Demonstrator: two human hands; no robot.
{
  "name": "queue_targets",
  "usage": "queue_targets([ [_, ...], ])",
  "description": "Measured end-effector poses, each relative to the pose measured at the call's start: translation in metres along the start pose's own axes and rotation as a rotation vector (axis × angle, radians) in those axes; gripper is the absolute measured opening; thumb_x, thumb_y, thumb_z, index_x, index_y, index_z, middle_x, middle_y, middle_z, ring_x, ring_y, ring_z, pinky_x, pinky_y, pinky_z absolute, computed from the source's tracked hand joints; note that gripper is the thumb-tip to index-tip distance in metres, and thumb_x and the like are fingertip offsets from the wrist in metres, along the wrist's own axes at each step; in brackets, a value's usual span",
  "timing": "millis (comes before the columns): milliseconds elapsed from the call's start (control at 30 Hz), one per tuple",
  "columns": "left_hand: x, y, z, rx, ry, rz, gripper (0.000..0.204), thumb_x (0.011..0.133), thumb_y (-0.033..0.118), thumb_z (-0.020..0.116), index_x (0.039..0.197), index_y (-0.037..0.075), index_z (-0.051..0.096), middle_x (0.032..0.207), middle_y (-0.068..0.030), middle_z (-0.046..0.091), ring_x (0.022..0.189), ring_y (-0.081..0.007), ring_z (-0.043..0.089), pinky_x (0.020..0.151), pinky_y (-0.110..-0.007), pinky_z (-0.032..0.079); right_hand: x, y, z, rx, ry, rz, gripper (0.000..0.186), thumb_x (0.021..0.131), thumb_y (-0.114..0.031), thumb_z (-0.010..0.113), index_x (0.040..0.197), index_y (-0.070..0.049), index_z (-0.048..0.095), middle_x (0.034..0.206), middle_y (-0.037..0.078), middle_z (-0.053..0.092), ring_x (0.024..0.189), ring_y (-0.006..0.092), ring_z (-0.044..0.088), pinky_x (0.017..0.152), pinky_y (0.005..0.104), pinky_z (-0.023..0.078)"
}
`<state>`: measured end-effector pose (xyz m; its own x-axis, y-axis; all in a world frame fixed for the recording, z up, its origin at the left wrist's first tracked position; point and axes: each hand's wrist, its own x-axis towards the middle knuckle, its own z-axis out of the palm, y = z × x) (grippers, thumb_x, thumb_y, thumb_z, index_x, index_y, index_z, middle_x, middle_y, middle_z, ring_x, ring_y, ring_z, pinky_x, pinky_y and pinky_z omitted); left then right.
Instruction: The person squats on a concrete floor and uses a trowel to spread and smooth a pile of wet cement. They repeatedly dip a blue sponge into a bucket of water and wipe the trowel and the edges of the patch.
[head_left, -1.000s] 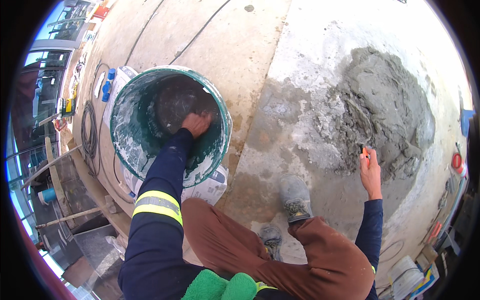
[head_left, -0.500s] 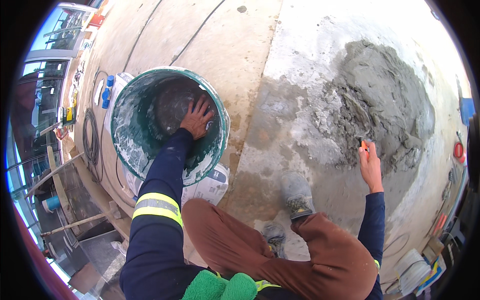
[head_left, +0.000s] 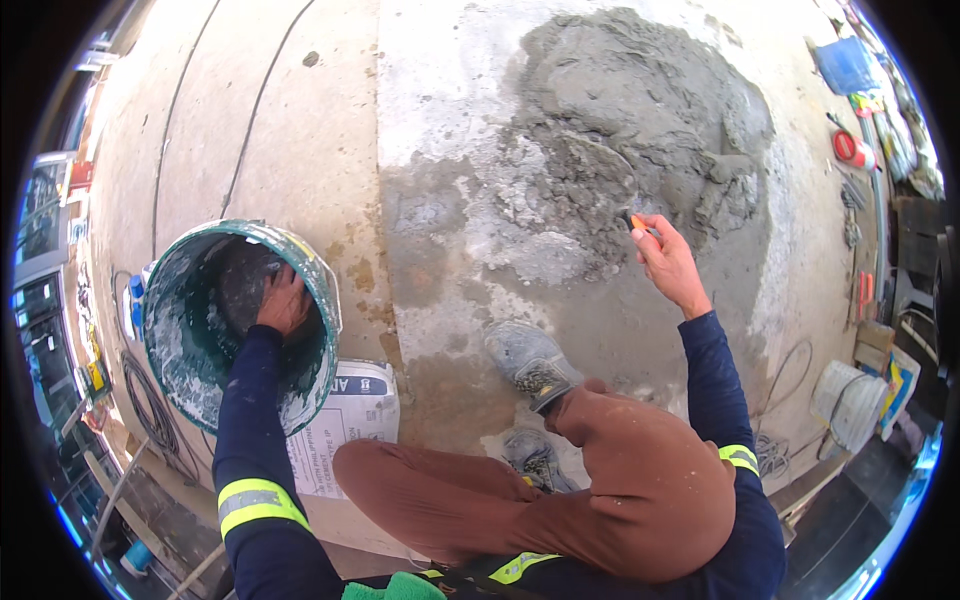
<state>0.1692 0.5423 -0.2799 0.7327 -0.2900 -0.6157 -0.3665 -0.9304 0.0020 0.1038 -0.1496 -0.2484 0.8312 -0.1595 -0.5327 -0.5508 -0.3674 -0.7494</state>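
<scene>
The person crouches on the concrete floor (head_left: 300, 120), brown-trousered knees drawn up, one dusty shoe (head_left: 530, 362) planted ahead. At about ten o'clock from the knees the left hand (head_left: 284, 303) reaches down inside the green bucket (head_left: 175, 330), fingers spread against its grey-smeared inner wall; this grip lies loose, flat to the wall, with nothing in it that I can see. A paper sack (head_left: 350, 415) lies against the bucket's near side. At about one o'clock the right hand (head_left: 665, 262) is curled tight around a small orange-handled tool (head_left: 634, 221), whose long axis points toward eleven o'clock, its tip touching the near edge of the wet mortar heap (head_left: 640, 120) beyond.
</scene>
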Motion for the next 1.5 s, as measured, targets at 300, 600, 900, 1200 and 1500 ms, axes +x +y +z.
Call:
queue_targets([
  [300, -0.032, 0.001, -0.092, -0.622, -0.230, -0.335, 0.055, 0.088, 0.028, 0.084, 0.136, 0.009, 0.065, 0.118, -0.0146, 0.072, 0.106, -0.0301, 0.072, 0.095, -0.040, 0.057, -0.061, 0.028, -0.027, 0.195, 0.011, 0.123, 0.036, 0.109, -0.034, 0.065, 0.132, -0.007, 0.064, 0.075, -0.003, 0.058, 0.063, 0.0049, 0.050, 0.058, 0.0255, 0.041],
  [600, -0.094, 0.051, -0.185, -1.377, -0.019, -0.399, 0.049, 0.098, 0.026, 0.073, 0.143, 0.014, 0.058, 0.120, -0.0032, 0.063, 0.098, -0.0169, 0.068, 0.076, -0.038, 0.061, -0.137, 0.058, -0.036, 0.429, 0.117, 0.382, 0.032, 0.110, -0.036, 0.062, 0.134, -0.015, 0.061, 0.076, -0.003, 0.060, 0.050, 0.0037, 0.048, 0.042, 0.0217, 0.033],
  [900, -0.110, 0.075, -0.186, -1.403, 0.190, -0.289, 0.056, 0.104, 0.030, 0.071, 0.153, 0.013, 0.049, 0.126, -0.0033, 0.061, 0.101, -0.0142, 0.068, 0.077, -0.034, 0.065, -0.115, 0.077, 0.029, 0.695, 0.064, 0.401, 0.026, 0.111, -0.037, 0.059, 0.127, -0.017, 0.058, 0.079, 0.000, 0.059, 0.047, 0.0049, 0.045, 0.037, 0.0225, 0.032],
  [1200, -0.108, 0.088, -0.191, -1.524, 0.279, -0.160, 0.061, 0.104, 0.036, 0.070, 0.157, 0.014, 0.048, 0.129, -0.0034, 0.063, 0.107, -0.0139, 0.067, 0.079, -0.036, 0.062, -0.041, 0.066, 0.046, -0.008, 0.249, -0.167, 0.034, 0.107, -0.033, 0.061, 0.134, -0.013, 0.059, 0.086, 0.015, 0.071, 0.063, 0.0313, 0.068, 0.060, 0.0473, 0.056],
  [1500, -0.114, 0.112, -0.204, -1.599, 0.329, -0.084, 0.060, 0.107, 0.042, 0.067, 0.156, 0.013, 0.049, 0.135, -0.0055, 0.061, 0.115, -0.0180, 0.067, 0.090, -0.044, 0.066, -0.054, 0.032, 0.048, -0.496, 0.271, -0.206, 0.044, 0.104, -0.031, 0.062, 0.143, -0.010, 0.059, 0.095, 0.026, 0.076, 0.087, 0.0479, 0.073, 0.077, 0.0579, 0.056],
])
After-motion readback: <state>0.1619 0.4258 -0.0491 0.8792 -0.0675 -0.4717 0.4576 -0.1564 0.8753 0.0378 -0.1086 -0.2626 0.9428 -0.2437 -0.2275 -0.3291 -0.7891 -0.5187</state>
